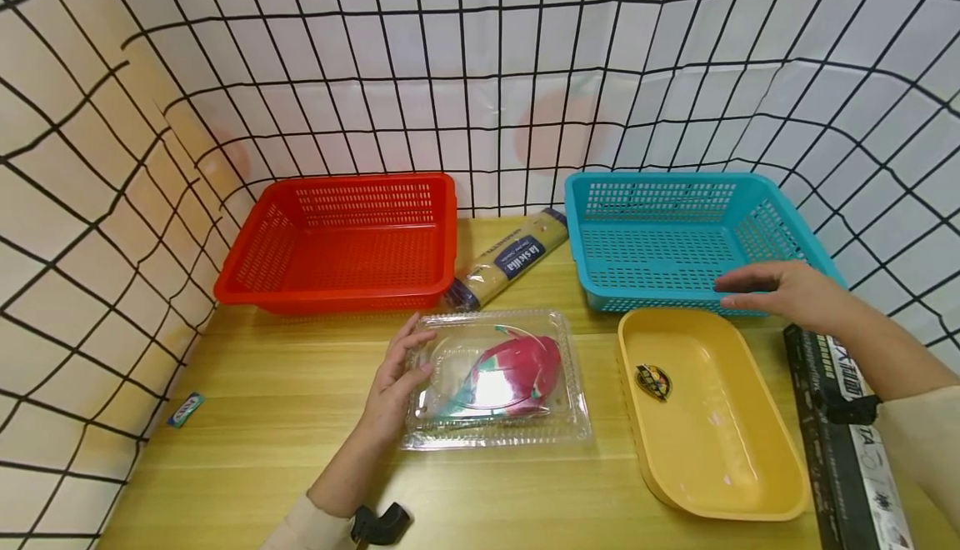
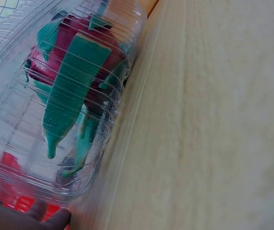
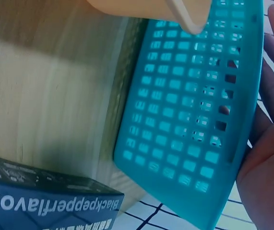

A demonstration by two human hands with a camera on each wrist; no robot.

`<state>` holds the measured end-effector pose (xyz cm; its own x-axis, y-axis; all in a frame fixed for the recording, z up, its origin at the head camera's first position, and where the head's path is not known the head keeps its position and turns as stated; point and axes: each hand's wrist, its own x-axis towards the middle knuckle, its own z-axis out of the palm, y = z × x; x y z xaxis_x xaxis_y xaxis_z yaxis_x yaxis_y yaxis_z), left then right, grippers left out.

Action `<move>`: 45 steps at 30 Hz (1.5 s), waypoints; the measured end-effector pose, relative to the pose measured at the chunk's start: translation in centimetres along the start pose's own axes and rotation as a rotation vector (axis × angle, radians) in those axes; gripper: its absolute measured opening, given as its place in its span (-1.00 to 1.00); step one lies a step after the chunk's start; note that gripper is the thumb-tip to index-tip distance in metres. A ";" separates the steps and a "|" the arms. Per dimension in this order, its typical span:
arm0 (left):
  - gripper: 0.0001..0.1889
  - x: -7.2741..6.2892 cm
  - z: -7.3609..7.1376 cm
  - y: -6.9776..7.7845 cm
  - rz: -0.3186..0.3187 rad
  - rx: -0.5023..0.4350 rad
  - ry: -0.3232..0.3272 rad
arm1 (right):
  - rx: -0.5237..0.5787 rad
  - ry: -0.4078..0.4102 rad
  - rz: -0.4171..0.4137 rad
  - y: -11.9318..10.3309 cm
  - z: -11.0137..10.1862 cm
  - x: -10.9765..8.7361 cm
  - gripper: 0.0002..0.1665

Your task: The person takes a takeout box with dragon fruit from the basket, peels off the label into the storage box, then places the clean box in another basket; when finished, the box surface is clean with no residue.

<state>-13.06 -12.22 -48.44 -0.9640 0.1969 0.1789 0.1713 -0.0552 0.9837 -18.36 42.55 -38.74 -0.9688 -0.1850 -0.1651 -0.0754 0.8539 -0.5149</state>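
A clear plastic clamshell box (image 1: 442, 442) lies lidded on the table, holding a pink-and-green dragon fruit (image 1: 536, 367). My left hand (image 1: 390, 387) touches the box's left end, with its thumb and fingertips over the rim. In the left wrist view, fingers (image 2: 55, 220) show past the box's corner. My right hand (image 1: 802, 296) is at the front right of the teal basket (image 1: 780, 225), its fingers loosely extended over the rim and nothing between them. The right wrist view shows the palm (image 3: 271, 167) beside the basket's perforated wall.
A red basket (image 1: 337, 296) stands at the back left. A spaghetti packet (image 1: 510, 258) lies between the baskets. A yellow tray (image 1: 720, 450) holds a small round badge (image 1: 654, 382). A long black box (image 1: 832, 442) lies at right, a small green-blue packet (image 1: 186, 409) at left. Black mesh (image 1: 498, 75) surrounds the table.
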 end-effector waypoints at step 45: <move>-0.21 -1.6 1.7 3.6 -0.286 -0.056 0.173 | -0.045 -0.038 0.059 -0.4 0.9 0.5 -0.37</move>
<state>-10.57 -11.07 -45.16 -0.9925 0.0434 -0.1146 -0.1177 -0.0767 0.9901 -18.61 41.70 -39.32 -0.9623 -0.1515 -0.2260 -0.0300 0.8845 -0.4655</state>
